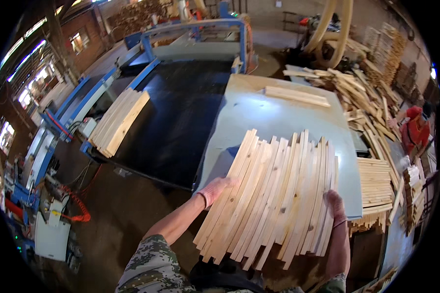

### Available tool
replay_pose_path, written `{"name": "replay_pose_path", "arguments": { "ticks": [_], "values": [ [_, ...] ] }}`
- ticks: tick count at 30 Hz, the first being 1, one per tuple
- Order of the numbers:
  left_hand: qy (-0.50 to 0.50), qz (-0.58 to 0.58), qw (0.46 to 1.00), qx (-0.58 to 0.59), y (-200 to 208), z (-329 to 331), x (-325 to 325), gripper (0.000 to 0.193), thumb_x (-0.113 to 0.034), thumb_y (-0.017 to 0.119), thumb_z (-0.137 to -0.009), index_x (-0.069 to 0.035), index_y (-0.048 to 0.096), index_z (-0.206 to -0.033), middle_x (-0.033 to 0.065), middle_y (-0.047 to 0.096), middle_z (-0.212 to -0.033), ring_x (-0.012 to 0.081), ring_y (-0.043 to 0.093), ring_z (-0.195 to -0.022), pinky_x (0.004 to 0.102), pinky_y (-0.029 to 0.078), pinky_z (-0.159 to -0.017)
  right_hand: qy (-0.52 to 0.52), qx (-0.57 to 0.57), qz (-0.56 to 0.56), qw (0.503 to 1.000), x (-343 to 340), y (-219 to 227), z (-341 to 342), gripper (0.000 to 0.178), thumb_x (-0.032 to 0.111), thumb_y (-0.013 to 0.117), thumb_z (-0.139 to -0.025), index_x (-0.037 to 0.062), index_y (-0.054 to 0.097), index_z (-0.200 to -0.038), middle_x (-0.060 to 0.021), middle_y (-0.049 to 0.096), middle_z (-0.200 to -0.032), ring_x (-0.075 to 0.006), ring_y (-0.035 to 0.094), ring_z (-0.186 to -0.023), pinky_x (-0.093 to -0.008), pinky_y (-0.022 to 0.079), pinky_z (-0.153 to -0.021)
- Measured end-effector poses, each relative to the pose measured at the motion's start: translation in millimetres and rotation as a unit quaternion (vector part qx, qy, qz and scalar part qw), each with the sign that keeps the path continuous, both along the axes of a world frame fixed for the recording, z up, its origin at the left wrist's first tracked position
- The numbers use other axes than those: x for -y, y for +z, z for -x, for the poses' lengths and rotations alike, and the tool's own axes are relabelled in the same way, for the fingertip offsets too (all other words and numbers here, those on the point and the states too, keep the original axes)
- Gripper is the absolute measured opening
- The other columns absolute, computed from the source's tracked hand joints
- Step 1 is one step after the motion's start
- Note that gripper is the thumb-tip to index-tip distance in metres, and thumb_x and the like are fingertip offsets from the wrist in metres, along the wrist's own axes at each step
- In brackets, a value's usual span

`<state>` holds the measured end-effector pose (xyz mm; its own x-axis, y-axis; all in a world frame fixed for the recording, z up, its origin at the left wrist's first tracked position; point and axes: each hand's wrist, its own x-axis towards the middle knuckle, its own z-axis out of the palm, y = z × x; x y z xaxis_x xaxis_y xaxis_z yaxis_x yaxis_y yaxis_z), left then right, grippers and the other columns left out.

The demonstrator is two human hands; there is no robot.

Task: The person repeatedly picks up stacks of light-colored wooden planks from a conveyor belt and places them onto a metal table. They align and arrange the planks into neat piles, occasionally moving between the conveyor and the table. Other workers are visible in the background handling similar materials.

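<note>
A wide row of pale wooden strips (271,195) lies side by side in front of me, their ends uneven. My left hand (219,189), in a pinkish work glove, presses against the row's left side, its fingertips partly hidden by the wood. On the opposite side my gloved right hand (334,207) grips the outermost strips. Between them the two hands squeeze the bundle together. Its far part is over the grey-white tabletop (283,117), while the near ends stick out past the edge towards my body.
Left of the tabletop runs a black conveyor belt (176,107) with a blue frame; a stack of boards (120,122) lies on its left edge. Two loose strips (297,96) rest at the table's back. Heaped wood (357,93), stacked strips (374,183) and a person in red (415,129) are at right.
</note>
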<state>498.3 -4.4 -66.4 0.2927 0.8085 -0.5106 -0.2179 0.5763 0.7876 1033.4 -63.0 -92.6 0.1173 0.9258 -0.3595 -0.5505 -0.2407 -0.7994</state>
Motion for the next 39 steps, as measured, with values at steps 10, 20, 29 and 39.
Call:
{"name": "replay_pose_path", "arguments": {
  "ticks": [10, 20, 29, 39],
  "values": [
    [0.0, -0.033, 0.999, 0.037, 23, 5, -120, 0.069, -0.032, 0.08, -0.093, -0.003, 0.053, -0.149, 0.0122, 0.067, -0.132, 0.0246, 0.066, -0.117, 0.0433, 0.057, -0.1, 0.095, 0.021, -0.066, 0.993, -154, -63, -43, 0.006, 0.015, 0.068, -0.097, 0.0101, 0.067, -0.1, 0.0019, 0.066, -0.097, -0.0156, 0.065, -0.094, -0.0318, 0.054, -0.093],
    [-0.074, -0.166, 0.768, -0.614, 83, 69, -196, 0.106, -0.076, 0.062, -0.09, -0.003, 0.037, -0.162, 0.0272, 0.051, -0.156, 0.0394, 0.058, -0.137, 0.0447, 0.048, -0.112, 0.015, 0.007, -0.02, 1.0, -253, -67, 66, 0.015, 0.015, 0.07, -0.096, 0.0046, 0.072, -0.107, -0.0026, 0.072, -0.101, -0.0189, 0.069, -0.096, -0.0319, 0.057, -0.096],
    [-0.016, -0.202, 0.604, -0.771, 42, 256, -194, 0.103, -0.077, 0.048, -0.097, -0.003, 0.028, -0.166, 0.0311, 0.023, -0.172, 0.0482, 0.023, -0.159, 0.0598, 0.015, -0.129, 0.097, -0.007, -0.017, 0.995, -321, -33, 342, 0.024, 0.02, 0.07, -0.098, 0.0041, 0.071, -0.115, -0.0061, 0.074, -0.111, -0.0236, 0.069, -0.102, -0.0361, 0.056, -0.096],
    [-0.018, -0.147, 0.559, -0.816, 43, 487, -203, 0.099, -0.076, 0.034, -0.102, -0.005, 0.022, -0.169, 0.0285, 0.019, -0.174, 0.0455, 0.015, -0.162, 0.0607, 0.002, -0.13, 0.121, 0.006, 0.045, 0.992, -343, 4, 608, 0.026, 0.017, 0.073, -0.094, 0.0056, 0.069, -0.118, -0.0074, 0.072, -0.103, -0.023, 0.07, -0.098, -0.0391, 0.059, -0.089]
  ]
}}
